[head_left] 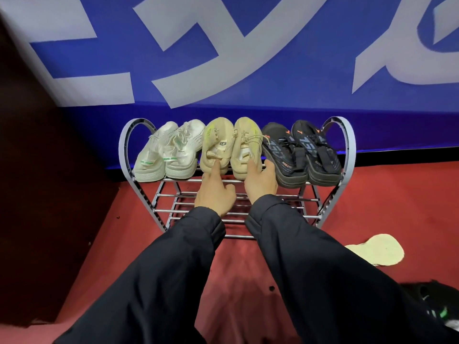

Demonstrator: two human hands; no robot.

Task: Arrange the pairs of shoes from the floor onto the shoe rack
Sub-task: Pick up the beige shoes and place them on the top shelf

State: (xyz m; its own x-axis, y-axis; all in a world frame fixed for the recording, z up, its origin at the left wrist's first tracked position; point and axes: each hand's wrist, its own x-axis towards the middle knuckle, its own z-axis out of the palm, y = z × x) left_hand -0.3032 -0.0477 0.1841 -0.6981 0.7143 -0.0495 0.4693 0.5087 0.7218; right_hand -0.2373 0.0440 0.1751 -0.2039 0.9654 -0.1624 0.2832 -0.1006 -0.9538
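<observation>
My left hand (214, 194) points one straight finger at the left beige shoe's (215, 147) heel; right hand (259, 181), fingers loose, rests on the right beige shoe (246, 147). Both sit mid-rack (173, 180). Best nudge heels level, gently.

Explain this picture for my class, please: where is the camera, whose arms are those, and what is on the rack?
There is one picture only, taken by a camera worn on a person's head, looking forward and down. So the two dark sleeves are that person's own arms. No machine is involved.

A small metal shoe rack stands on a red floor against a blue wall. Its top shelf carries three pairs: white shoes on the left, beige shoes in the middle, black shoes on the right. The lower shelves show only bare bars.

The left hand touches the heel of one beige shoe with a fingertip; the right hand rests against the other. Neither shoe is lifted.

A pale insole lies on the floor to the right.
</observation>
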